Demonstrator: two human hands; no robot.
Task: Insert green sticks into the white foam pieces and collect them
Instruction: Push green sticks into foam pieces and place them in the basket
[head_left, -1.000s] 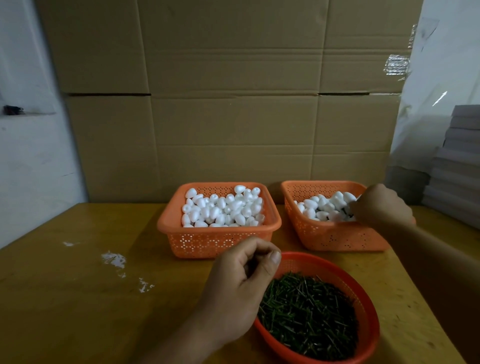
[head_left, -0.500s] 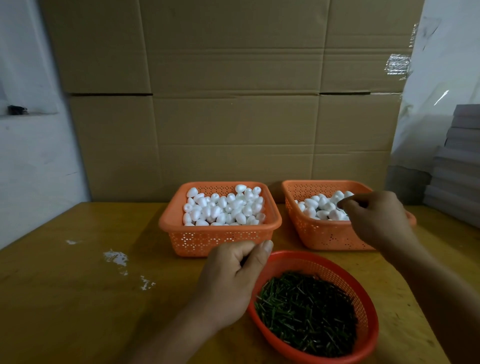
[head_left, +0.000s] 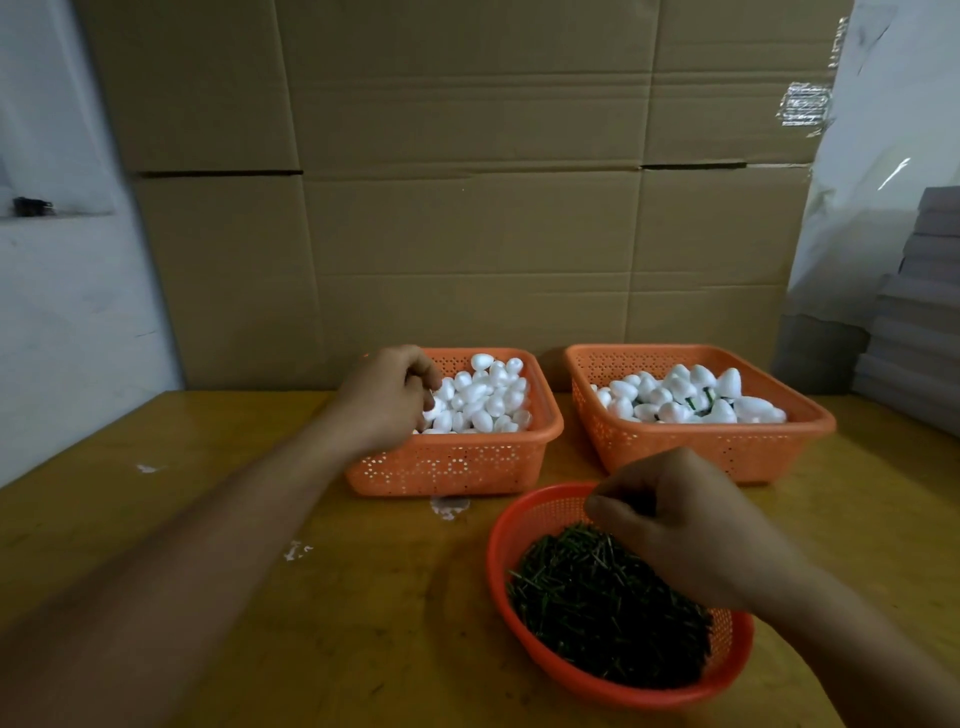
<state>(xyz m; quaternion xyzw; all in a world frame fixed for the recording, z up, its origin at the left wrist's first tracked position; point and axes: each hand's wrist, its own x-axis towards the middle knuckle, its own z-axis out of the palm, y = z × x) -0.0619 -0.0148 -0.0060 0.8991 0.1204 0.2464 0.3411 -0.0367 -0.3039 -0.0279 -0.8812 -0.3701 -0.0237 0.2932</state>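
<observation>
A person's left hand (head_left: 387, 397) reaches into the left orange basket (head_left: 452, 467), its fingers curled down among the plain white foam pieces (head_left: 480, 397); whether they have closed on one I cannot tell. The right hand (head_left: 685, 525) hovers over the round red basket (head_left: 524, 525) of green sticks (head_left: 597, 608) nearest the person, fingertips drawn together as if pinching, though any stick between them is too dark to see. The right orange basket (head_left: 727, 452) holds foam pieces with green stems (head_left: 698, 402), all on a yellow table (head_left: 156, 519).

Dim, soft overhead light; wide-angle edge distortion.
</observation>
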